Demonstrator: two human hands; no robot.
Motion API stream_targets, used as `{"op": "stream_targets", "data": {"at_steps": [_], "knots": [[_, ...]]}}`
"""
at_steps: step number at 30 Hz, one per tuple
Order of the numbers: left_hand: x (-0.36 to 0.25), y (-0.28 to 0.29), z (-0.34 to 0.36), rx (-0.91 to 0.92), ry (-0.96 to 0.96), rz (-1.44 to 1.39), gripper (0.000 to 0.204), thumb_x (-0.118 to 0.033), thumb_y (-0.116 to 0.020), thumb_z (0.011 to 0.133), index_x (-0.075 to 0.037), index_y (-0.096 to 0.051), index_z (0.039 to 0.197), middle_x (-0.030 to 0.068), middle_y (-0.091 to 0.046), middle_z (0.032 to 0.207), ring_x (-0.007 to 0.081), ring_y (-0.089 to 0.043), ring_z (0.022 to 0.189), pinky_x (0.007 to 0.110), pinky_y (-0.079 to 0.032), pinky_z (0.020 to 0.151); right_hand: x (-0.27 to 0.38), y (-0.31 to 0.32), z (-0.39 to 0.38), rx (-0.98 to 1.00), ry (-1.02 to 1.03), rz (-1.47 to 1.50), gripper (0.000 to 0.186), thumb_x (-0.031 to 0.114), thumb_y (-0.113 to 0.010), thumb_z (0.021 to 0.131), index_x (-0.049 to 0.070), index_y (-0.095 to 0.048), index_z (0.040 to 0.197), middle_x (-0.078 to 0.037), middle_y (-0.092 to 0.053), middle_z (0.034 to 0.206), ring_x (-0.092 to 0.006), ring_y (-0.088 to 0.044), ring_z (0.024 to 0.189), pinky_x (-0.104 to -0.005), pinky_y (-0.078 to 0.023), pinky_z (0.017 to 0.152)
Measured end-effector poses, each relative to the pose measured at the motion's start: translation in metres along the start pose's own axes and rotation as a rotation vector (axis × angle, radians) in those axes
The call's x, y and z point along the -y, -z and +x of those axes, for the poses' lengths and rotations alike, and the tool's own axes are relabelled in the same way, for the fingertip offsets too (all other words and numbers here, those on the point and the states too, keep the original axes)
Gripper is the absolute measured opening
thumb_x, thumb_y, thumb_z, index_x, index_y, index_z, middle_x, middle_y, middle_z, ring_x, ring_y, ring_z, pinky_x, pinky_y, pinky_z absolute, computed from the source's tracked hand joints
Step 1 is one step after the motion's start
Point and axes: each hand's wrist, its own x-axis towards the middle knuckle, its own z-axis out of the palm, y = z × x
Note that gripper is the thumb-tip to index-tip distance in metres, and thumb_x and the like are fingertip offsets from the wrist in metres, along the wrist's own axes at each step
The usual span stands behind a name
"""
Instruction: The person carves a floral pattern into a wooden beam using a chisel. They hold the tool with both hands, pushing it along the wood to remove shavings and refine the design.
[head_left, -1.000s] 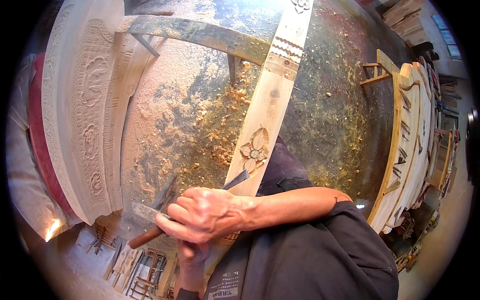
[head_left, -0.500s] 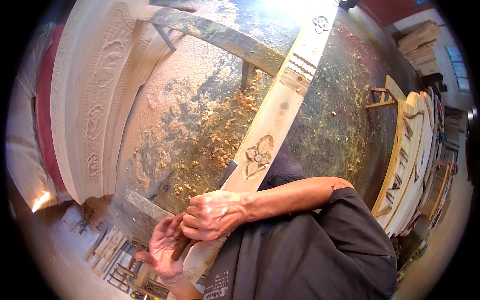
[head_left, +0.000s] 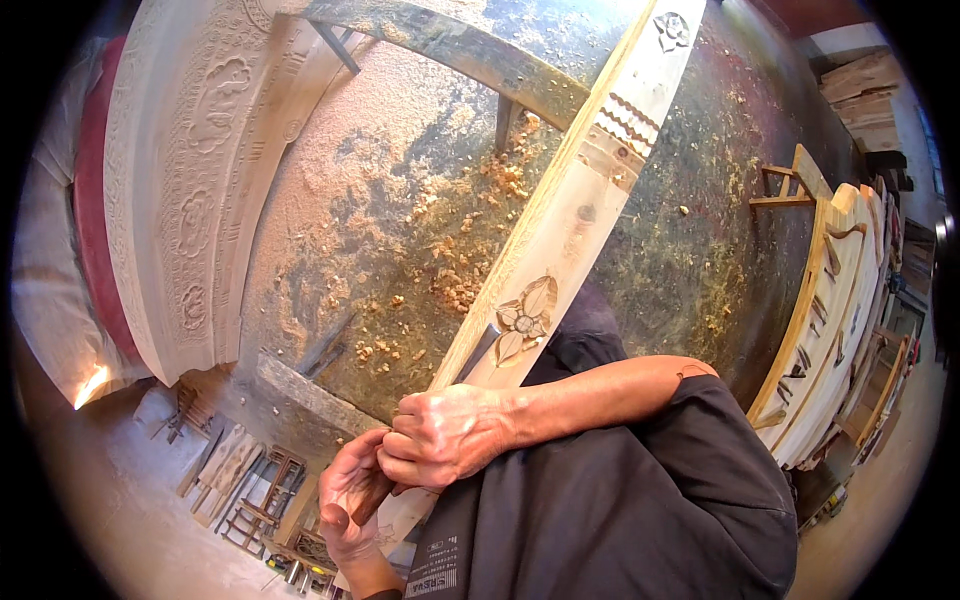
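Note:
A long pale wooden board [head_left: 575, 222], with carved flowers and a zigzag band, runs from the far top down to my lap. My right hand [head_left: 440, 435] is closed in a fist round a chisel, whose flat metal blade [head_left: 479, 352] sticks out ahead of it along the board's left edge, beside the nearer carved flower [head_left: 524, 320]. Most of the chisel's handle is hidden by my hands. Close against the right fist, my left hand [head_left: 352, 492] is cupped at the handle end, palm turned up and thumb apart.
A worn wooden bench beam [head_left: 450, 55] crosses under the board at the far end. Wood shavings [head_left: 465, 270] litter the floor. On the left stands a large carved panel [head_left: 205, 190]. Several carving tools [head_left: 818, 310] lie on a pale plank to the right.
The chisel blade now reaches farther up the board, beside the near flower. Both hands have shifted slightly right, and the left fingers have come closer round the handle end. The view has shifted too.

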Motion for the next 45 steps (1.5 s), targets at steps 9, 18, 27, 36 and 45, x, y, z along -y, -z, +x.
{"op": "stream_targets", "data": {"at_steps": [9, 18, 27, 36, 45], "knots": [[-0.001, -0.004, 0.004, -0.002, 0.002, -0.005, 0.135, -0.094, -0.066, 0.073, 0.017, -0.045, 0.146, 0.0254, -0.064, 0.134, 0.0292, -0.067, 0.12, 0.04, -0.053, 0.104, 0.0, 0.003, 0.001, 0.005, -0.037, 0.024, 0.028, 0.033, -0.068, 0.088, 0.008, -0.058, 0.081, -0.004, -0.058, 0.075, -0.0215, -0.065, 0.065, -0.0384, -0.051, 0.058], [0.0, -0.003, 0.006, 0.018, 0.005, 0.012, 0.128, -0.085, -0.072, 0.076, 0.016, -0.044, 0.148, 0.0263, -0.064, 0.135, 0.0302, -0.066, 0.123, 0.041, -0.053, 0.106, -0.001, 0.003, 0.0, 0.003, -0.042, 0.055, 0.032, 0.035, -0.07, 0.089, 0.008, -0.057, 0.079, -0.005, -0.058, 0.074, -0.0221, -0.066, 0.064, -0.0391, -0.053, 0.058], [0.007, 0.002, 0.011, 0.027, 0.006, -0.053, 0.121, -0.078, -0.077, 0.078, 0.015, -0.044, 0.148, 0.0261, -0.065, 0.135, 0.0298, -0.067, 0.121, 0.039, -0.054, 0.102, -0.003, -0.001, -0.001, 0.019, -0.059, 0.089, 0.027, 0.03, -0.069, 0.088, 0.008, -0.058, 0.079, -0.005, -0.059, 0.073, -0.0228, -0.067, 0.063, -0.0395, -0.054, 0.057], [0.013, 0.007, 0.015, 0.032, 0.016, -0.08, 0.117, -0.072, -0.083, 0.078, 0.015, -0.046, 0.147, 0.0245, -0.067, 0.132, 0.0289, -0.069, 0.119, 0.038, -0.056, 0.101, -0.005, 0.0, -0.002, 0.05, -0.072, 0.121, 0.022, 0.026, -0.068, 0.085, 0.007, -0.058, 0.081, -0.007, -0.061, 0.073, -0.0246, -0.068, 0.063, -0.0406, -0.054, 0.055], [0.011, 0.009, 0.012, 0.047, -0.003, -0.051, 0.121, -0.076, -0.082, 0.075, 0.015, -0.046, 0.147, 0.0257, -0.066, 0.133, 0.0296, -0.069, 0.122, 0.04, -0.054, 0.105, -0.003, 0.001, 0.001, 0.048, -0.044, 0.076, 0.022, 0.024, -0.068, 0.084, 0.007, -0.057, 0.079, -0.007, -0.059, 0.071, -0.0249, -0.067, 0.061, -0.0409, -0.054, 0.055]]}}
